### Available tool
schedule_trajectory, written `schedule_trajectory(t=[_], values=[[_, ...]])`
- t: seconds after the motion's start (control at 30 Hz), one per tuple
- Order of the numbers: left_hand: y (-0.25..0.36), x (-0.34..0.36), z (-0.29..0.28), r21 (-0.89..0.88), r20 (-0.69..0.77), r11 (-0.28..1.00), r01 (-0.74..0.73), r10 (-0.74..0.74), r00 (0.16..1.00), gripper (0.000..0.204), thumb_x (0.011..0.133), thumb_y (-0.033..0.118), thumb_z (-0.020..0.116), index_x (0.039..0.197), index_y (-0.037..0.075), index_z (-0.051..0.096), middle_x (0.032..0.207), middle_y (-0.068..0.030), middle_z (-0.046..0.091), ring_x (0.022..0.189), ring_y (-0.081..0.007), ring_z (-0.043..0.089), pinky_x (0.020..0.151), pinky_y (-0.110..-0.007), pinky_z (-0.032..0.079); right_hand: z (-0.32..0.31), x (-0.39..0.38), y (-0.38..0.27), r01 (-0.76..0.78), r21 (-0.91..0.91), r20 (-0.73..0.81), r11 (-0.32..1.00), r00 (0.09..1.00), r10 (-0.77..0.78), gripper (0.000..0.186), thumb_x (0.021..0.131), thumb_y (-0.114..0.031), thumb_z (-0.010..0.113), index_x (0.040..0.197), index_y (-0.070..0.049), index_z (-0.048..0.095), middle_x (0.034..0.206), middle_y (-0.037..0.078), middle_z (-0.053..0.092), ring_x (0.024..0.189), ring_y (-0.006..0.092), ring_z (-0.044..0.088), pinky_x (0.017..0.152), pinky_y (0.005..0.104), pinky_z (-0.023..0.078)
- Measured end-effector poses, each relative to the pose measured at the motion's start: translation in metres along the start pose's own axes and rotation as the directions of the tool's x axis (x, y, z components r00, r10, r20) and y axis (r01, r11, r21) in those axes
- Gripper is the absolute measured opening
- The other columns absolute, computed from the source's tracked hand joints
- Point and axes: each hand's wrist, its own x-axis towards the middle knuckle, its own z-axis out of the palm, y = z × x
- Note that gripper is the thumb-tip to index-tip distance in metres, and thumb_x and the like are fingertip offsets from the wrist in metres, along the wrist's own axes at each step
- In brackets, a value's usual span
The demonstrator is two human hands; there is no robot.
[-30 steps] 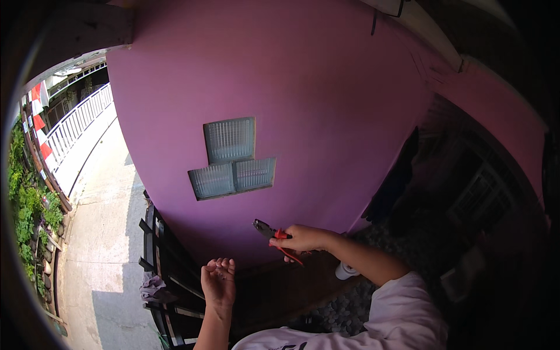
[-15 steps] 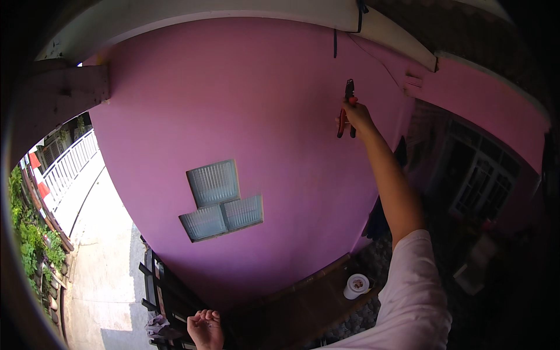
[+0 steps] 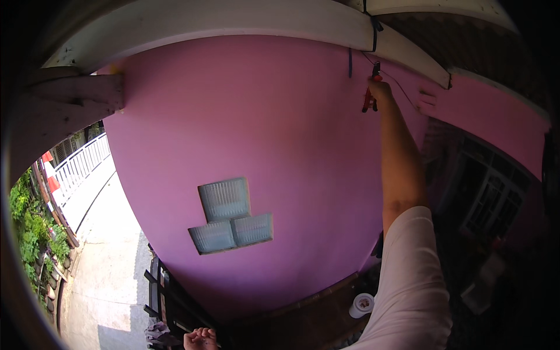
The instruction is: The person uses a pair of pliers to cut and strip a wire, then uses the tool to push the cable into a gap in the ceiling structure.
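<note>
High up by the pink wall [image 3: 280, 140], my right hand [image 3: 380, 88] is closed round red-and-black-handled pliers [image 3: 369, 103]. Their dark jaws point upward, close to a thin dark cable [image 3: 402, 90] that runs along the wall under the beam. A dark strap [image 3: 374, 35] is wrapped round the pale beam [image 3: 245, 26], and another dark strip [image 3: 350, 63] hangs to the left of the pliers. At the bottom edge my left hand [image 3: 200, 339] is held with its fingers curled; whatever may be inside them is hidden.
Glass blocks [image 3: 224, 198] are set in the wall. Below it stand a white bucket [image 3: 361, 305] and, at lower left, a dark railing [image 3: 156, 286] with a cloth [image 3: 158, 333] on it. A wooden beam [image 3: 76, 96] juts in at left. A doorway [image 3: 484, 192] lies in shadow at right.
My right arm has stretched higher, bringing the pliers up towards the cable and beam. The whole view has tilted up slightly, and my left hand sits lower in the picture.
</note>
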Motion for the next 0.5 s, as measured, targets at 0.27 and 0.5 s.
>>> schedule_trajectory(t=[0.27,0.5], values=[[0.002,-0.004,0.007,0.018,-0.005,0.999,-0.032,0.032,0.999,0.021,0.078,0.001,0.05,0.064,0.01,0.038,0.073,-0.0108,0.047,0.074,-0.0246,0.049,0.085,-0.041,0.047,0.0,0.007,-0.009,-0.017,0.016,0.018,1.0,1.0,0.017,0.048,0.095,-0.046,0.061,0.117,-0.003,0.057,0.103,0.012,0.063,0.096,0.0287,0.065,0.075,0.0551,0.056],[-0.002,0.001,0.0,-0.011,-0.003,1.0,0.019,-0.019,1.0,0.022,0.079,0.001,0.05,0.063,0.01,0.038,0.075,-0.0114,0.048,0.076,-0.0248,0.049,0.085,-0.041,0.047,-0.002,0.01,-0.005,0.045,0.025,0.04,0.999,0.998,-0.046,0.053,0.095,-0.049,0.06,0.122,-0.003,0.057,0.109,0.014,0.062,0.098,0.029,0.064,0.074,0.053,0.056]])
